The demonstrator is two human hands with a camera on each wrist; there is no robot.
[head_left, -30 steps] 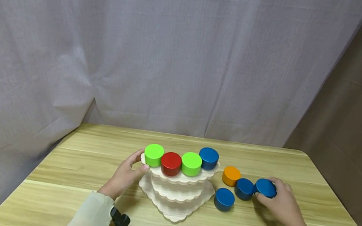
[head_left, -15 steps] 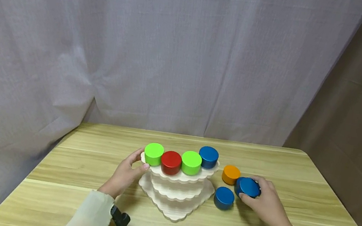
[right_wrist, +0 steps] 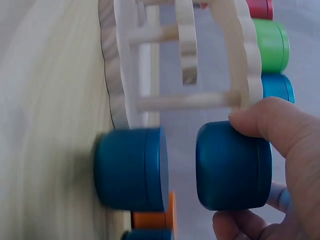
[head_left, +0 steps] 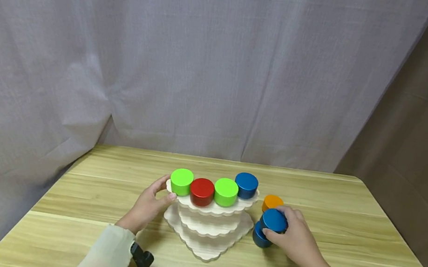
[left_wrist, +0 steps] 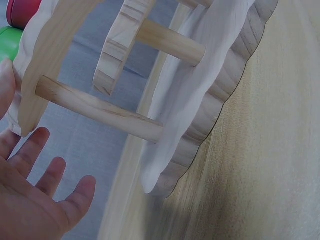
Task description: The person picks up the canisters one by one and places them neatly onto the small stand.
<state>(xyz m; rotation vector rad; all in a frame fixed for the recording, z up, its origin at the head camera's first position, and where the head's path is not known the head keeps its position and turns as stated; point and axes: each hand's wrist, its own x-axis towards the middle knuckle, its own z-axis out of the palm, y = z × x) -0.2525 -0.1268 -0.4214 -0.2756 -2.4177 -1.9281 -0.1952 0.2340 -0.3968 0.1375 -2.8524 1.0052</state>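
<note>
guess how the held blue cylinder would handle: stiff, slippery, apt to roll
The held blue cylinder is probably stiff: its outline shows no dent. Its smooth, shiny surface could be slippery. Laid on its round side, it would likely roll.

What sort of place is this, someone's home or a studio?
Possibly a makeshift filming corner, though I can't be sure: a plain grey cloth hangs behind the wooden table, and a small black device sits at each wrist.
</note>
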